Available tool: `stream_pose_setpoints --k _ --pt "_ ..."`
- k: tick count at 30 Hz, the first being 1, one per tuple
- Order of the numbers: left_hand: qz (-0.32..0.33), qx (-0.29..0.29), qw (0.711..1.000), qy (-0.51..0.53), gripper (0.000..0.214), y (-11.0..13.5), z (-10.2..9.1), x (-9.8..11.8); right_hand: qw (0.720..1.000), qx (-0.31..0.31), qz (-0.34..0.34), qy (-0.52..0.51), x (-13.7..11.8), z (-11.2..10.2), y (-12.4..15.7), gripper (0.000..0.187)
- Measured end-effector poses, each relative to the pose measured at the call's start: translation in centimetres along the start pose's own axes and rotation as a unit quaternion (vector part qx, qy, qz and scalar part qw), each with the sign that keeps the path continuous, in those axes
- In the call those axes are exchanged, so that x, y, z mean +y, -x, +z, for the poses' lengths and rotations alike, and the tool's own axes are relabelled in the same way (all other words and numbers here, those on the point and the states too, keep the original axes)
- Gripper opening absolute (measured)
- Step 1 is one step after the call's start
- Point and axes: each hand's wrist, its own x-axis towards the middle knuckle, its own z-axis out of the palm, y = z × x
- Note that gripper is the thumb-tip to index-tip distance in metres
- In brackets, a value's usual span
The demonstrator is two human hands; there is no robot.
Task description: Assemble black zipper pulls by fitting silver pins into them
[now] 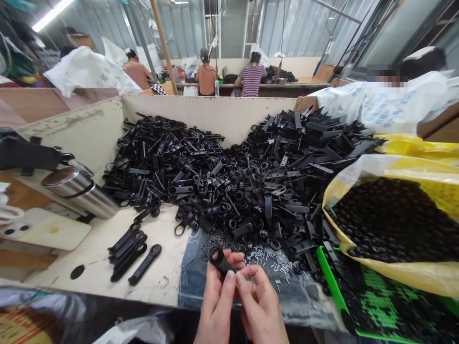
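Held between both hands is a black plastic lever-like part (223, 262) with a ring at its upper left end. My left hand (218, 294) is closed round it, thumb along its side. The fingers of my right hand (258, 296) pinch its lower end, where a smaller piece may be hidden. Behind the hands, small silver pins (274, 260) and darker tiny screws or springs (217, 241) lie on a denim cloth (191, 282). Several similar black parts (145, 265) lie in a row on the tabletop to the left.
A large heap of black plastic parts (215, 177) fills the back. At right are a yellow sack (328, 196) of small black pieces and a green basket (332, 282). A steel flask (84, 191) and a phone (46, 229) are at left. People sit beyond the partition.
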Motion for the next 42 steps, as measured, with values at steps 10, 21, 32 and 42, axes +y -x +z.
stream_pose_setpoints --k 10,21,32,42 --pt "-0.060 -0.113 0.985 -0.117 0.051 -0.9 -2.8 1.5 0.984 -0.029 -0.034 0.173 -2.2 -4.0 -1.0 0.041" --pt "-0.001 -0.112 0.925 -0.363 0.046 4.3 -5.6 2.4 0.953 -0.200 -0.058 0.219 -3.9 -3.4 -0.1 0.012" --pt "0.101 -0.241 0.869 -0.421 0.030 1.8 -4.8 4.6 0.955 -0.129 -0.196 0.183 -2.5 -3.8 0.8 0.011" --pt "0.069 -0.124 0.920 -0.365 0.039 3.8 -4.5 2.3 0.982 -0.181 -0.044 0.037 -2.7 -2.6 1.0 0.022"
